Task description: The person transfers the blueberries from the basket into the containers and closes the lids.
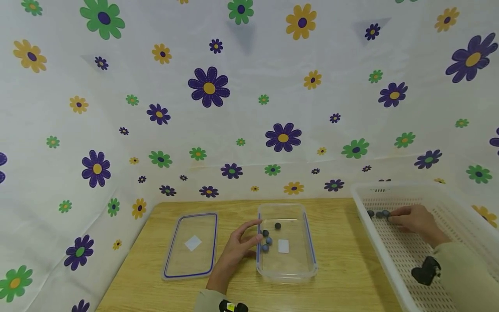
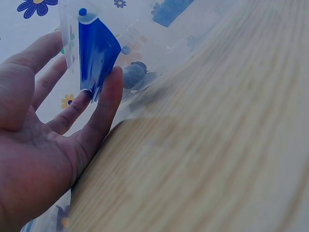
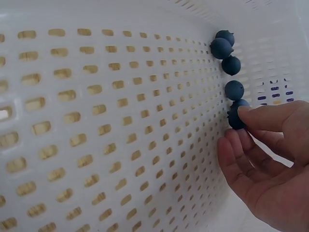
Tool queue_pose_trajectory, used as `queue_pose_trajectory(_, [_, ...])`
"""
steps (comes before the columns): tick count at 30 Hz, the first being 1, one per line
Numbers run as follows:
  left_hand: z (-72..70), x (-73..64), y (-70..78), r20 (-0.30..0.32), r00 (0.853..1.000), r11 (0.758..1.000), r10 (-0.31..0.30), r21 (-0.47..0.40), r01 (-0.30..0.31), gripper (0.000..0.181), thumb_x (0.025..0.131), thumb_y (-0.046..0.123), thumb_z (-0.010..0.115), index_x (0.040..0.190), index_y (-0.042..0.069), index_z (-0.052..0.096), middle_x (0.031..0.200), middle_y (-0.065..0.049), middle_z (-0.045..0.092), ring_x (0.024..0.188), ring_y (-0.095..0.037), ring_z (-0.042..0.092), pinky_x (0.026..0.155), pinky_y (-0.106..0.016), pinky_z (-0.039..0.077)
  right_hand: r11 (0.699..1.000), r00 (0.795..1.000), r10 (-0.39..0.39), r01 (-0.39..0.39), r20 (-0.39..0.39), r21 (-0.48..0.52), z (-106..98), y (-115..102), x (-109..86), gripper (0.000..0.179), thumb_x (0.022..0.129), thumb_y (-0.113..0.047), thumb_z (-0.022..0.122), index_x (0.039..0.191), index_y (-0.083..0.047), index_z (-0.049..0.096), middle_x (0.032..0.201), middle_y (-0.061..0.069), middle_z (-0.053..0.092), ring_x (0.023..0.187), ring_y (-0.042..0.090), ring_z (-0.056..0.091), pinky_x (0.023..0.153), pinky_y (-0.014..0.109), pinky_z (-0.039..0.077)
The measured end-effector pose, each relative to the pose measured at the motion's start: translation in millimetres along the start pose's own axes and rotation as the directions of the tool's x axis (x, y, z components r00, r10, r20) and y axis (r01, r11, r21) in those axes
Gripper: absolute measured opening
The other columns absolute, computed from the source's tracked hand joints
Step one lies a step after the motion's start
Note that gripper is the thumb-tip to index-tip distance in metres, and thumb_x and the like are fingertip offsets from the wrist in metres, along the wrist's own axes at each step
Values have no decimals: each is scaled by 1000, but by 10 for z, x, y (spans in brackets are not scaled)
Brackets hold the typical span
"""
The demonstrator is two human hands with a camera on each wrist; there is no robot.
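Note:
My left hand [image 1: 235, 248] rests its fingertips on the left side of a clear plastic container [image 1: 286, 274]. In the left wrist view those fingers lie around the container's blue side strip [image 2: 96, 53]. Several dark blueberries [image 1: 269, 240] sit inside the container, mostly along its left wall beside a white square. Inside a white perforated basket [image 1: 380, 255], my right hand [image 1: 417, 223] pinches a blueberry [image 3: 236, 117] between thumb and fingers. Several other blueberries [image 3: 234, 90] line up along the basket wall, the nearest one against the pinched berry.
A clear lid [image 1: 183, 260] with a blue seal lies flat on the wooden table [image 1: 335, 242], left of the container. The basket's tall side walls surround my right hand. A flower-printed white sheet [image 1: 249, 117] hangs behind the table and at its sides.

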State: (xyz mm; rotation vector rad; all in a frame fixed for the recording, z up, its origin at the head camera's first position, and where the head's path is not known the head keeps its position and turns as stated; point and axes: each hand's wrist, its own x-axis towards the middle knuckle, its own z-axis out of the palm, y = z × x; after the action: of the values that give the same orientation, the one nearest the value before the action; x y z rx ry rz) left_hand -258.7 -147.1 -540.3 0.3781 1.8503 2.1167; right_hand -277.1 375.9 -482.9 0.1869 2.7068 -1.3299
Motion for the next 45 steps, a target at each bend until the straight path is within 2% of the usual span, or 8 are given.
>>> queue_pose_trajectory(6, [19, 3, 4, 12, 1000, 1000, 7, -2, -7, 58, 101, 19, 69, 153, 10, 47, 155, -23, 40, 113, -31, 67, 78, -40, 61, 998, 998, -59, 59, -2, -7, -86, -118, -80, 45, 100, -9, 64, 124, 27, 52, 103, 26, 71, 86, 26, 73, 74, 37, 62])
queue_pose_trajectory(13, [1, 4, -11, 5, 1000, 1000, -1, -5, 1, 59, 100, 21, 70, 153, 11, 47, 151, -23, 46, 109, -30, 68, 76, -38, 61, 989, 986, -147, 147, -73, -7, -156, -361, -169, 47, 103, -13, 63, 129, 24, 51, 116, 34, 65, 83, 9, 70, 74, 30, 61])
queue_pose_trajectory(18, [-12, 1, -31, -4, 1000, 1000, -8, -5, 8, 59, 100, 21, 71, 153, 12, 48, 157, -16, 39, 110, -30, 67, 76, -39, 61, 982, 968, -186, 176, -168, -72, -169, -598, -258, 50, 104, -24, 61, 134, 15, 54, 129, 38, 57, 91, 21, 68, 83, 53, 57])
queue_pose_trajectory(24, [-14, -8, -30, -10, 1000, 1000, -2, 5, 2, 58, 100, 20, 71, 153, 12, 49, 162, -8, 31, 109, -30, 67, 75, -41, 61, 974, 943, -228, 221, -244, -55, -154, -925, -410, 51, 104, -30, 61, 139, 7, 54, 133, 29, 58, 84, -9, 58, 89, 63, 49])
queue_pose_trajectory(28, [-11, 1, -24, -4, 1000, 1000, -1, 5, 1, 57, 100, 19, 70, 153, 12, 48, 159, -14, 35, 108, -30, 67, 74, -39, 61, 958, 910, -284, 283, -300, -48, -109, -1131, -565, 48, 103, -30, 64, 137, 3, 57, 125, 9, 63, 84, -19, 54, 93, 40, 55])
queue_pose_trajectory(32, [2, 3, -18, -6, 1000, 1000, -5, 10, 5, 58, 100, 18, 70, 153, 10, 48, 159, -14, 35, 109, -30, 66, 74, -38, 60, 927, 869, -349, 375, -351, 5, -12, -1294, -729, 39, 101, -23, 69, 130, 1, 62, 109, -21, 61, 89, -17, 59, 75, 5, 45])
queue_pose_trajectory(41, [-4, 10, -18, 0, 1000, 1000, 5, 8, -5, 57, 100, 16, 69, 152, 8, 48, 159, -14, 34, 107, -30, 67, 73, -38, 61, 855, 782, -425, 513, -456, 84, 497, -1585, -978, 29, 98, -9, 70, 125, 3, 66, 113, -12, 66, 98, -6, 65, 82, 8, 49])
queue_pose_trajectory(45, [-3, 12, -22, 0, 1000, 1000, 4, 7, -4, 57, 100, 17, 70, 152, 8, 48, 160, -14, 33, 107, -30, 66, 73, -39, 61, 819, 766, -450, 559, -459, 129, 740, -1647, -1047, 26, 98, -4, 70, 122, 4, 67, 114, -5, 68, 99, -2, 67, 84, 11, 52])
